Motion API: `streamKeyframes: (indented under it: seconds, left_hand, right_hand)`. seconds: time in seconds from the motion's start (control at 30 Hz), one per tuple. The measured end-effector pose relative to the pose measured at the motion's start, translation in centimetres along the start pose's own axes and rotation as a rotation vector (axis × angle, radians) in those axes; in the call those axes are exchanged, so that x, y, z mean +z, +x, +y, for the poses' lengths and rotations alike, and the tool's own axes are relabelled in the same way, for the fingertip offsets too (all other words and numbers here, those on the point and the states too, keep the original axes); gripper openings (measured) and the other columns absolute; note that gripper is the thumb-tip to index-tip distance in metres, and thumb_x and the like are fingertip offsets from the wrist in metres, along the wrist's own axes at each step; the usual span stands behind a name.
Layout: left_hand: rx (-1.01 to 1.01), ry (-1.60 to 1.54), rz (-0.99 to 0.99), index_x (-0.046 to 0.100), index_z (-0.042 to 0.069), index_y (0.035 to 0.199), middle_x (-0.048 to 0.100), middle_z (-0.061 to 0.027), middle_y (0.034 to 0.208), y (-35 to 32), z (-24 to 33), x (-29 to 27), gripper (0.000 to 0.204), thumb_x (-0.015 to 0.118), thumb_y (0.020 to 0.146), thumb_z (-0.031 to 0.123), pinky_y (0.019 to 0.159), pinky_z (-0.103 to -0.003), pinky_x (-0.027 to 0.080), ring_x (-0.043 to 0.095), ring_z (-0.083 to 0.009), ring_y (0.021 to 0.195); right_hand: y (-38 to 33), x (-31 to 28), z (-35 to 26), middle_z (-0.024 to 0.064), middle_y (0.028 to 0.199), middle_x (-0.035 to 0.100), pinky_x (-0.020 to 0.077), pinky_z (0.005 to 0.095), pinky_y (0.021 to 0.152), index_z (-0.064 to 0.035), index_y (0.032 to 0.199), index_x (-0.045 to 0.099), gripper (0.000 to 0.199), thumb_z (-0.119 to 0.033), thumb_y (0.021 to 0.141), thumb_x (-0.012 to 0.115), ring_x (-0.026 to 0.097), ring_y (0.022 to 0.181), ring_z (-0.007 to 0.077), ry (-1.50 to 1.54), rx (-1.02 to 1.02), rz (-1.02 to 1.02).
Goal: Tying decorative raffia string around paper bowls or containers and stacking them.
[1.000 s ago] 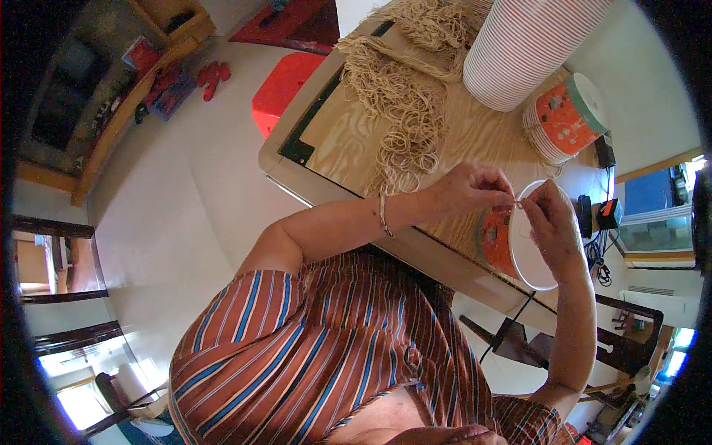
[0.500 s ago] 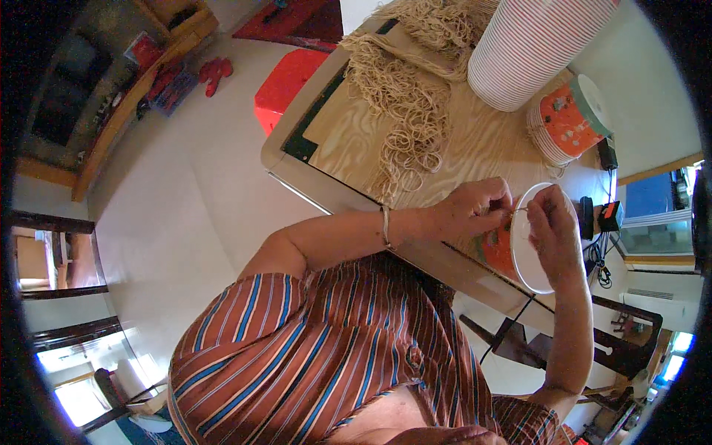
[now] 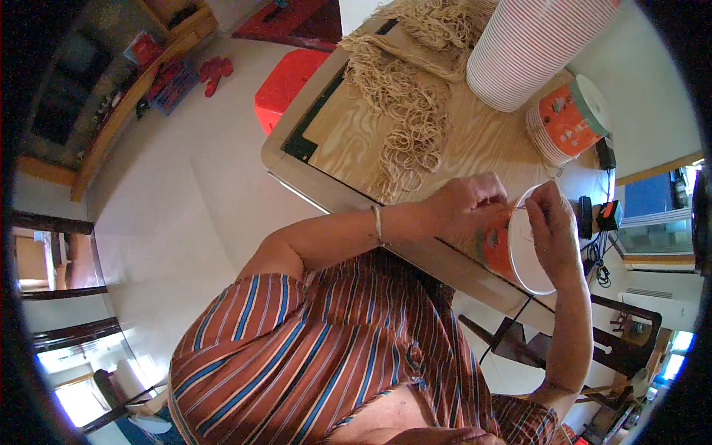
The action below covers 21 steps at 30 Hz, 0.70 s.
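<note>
An orange paper bucket [image 3: 498, 251] with a white rim and white inside lies tipped at the table's near edge, its mouth turned to the right. My left hand [image 3: 469, 205], with a bracelet at the wrist, is closed beside the rim, its fingers curled. Across the mouth, my right hand [image 3: 552, 226] pinches at the upper rim, and its fingers cover part of the opening. A short thin string [image 3: 521, 208] shows at the rim between the two hands. The fingertips partly hide its ends.
A tangled heap of tan string loops [image 3: 411, 111] spreads over the wooden tabletop [image 3: 341, 144]. Behind stand a tall stack of white buckets [image 3: 530, 55] and a shorter orange stack [image 3: 567, 119]. Black cables and adapters [image 3: 610, 216] lie at the right. A red stool [image 3: 289, 85] stands beyond the table.
My left hand has shifted slightly up and left, its fingers curling more. My right hand's fingers have moved a little up along the rim. The bucket has barely moved.
</note>
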<state>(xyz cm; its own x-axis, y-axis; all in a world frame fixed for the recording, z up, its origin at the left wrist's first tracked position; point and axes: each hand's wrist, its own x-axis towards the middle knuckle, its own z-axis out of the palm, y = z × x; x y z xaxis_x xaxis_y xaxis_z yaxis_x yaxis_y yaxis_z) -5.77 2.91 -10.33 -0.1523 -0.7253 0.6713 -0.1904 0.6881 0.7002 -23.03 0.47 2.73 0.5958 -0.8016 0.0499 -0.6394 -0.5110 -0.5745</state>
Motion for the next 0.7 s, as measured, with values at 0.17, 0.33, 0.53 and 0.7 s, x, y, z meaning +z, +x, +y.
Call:
streamKeyframes:
  seconds: [0.17,0.33,0.53,0.7]
  left_hand:
    - [-0.363,-0.338,0.013,0.063,0.007,0.108,0.054,-0.0032,0.088,1.6,2.3,-1.5,0.021,0.065,0.088,0.014,0.076,-0.029,0.046,0.055,-0.0121,0.083]
    - [-0.305,-0.426,-0.083,0.067,0.003,0.104,0.054,-0.0043,0.089,2.1,2.1,-1.0,0.022,0.067,0.085,0.015,0.072,-0.028,0.048,0.056,-0.0125,0.083]
    - [-0.266,-0.442,-0.058,0.068,0.002,0.093,0.054,-0.0042,0.09,2.2,1.2,-0.3,0.016,0.069,0.085,0.016,0.075,-0.028,0.048,0.057,-0.0131,0.085]
    - [-0.236,-0.501,-0.097,0.067,0.005,0.086,0.055,-0.0029,0.085,1.8,0.2,-0.1,0.009,0.071,0.082,0.012,0.075,-0.026,0.047,0.057,-0.0121,0.085]
  right_hand:
    - [-0.1,-0.2,0.2,0.0159,0.08,0.055,0.0457,0.0376,0.066,-0.0038,0.091,0.046,0.009,-0.009,0.093,0.053,0.055,0.071,0.0297,0.024,-0.005,-0.017]
    - [0.0,-0.5,-0.5,0.0159,0.081,0.056,0.0462,0.0385,0.067,-0.0035,0.091,0.046,0.01,-0.01,0.093,0.054,0.057,0.073,0.0311,0.025,0.01,-0.059]
    - [0.1,-0.6,0.9,0.0111,0.075,0.054,0.0441,0.0331,0.061,-0.0047,0.096,0.048,0.008,-0.009,0.092,0.055,0.053,0.065,0.0217,-0.015,-0.014,-0.055]
    - [-0.1,-0.6,-1.0,0.003,0.07,0.051,0.0396,0.0259,0.054,-0.0072,0.104,0.049,0.013,-0.006,0.092,0.051,0.046,0.06,0.009,0.306,0.136,-0.06]
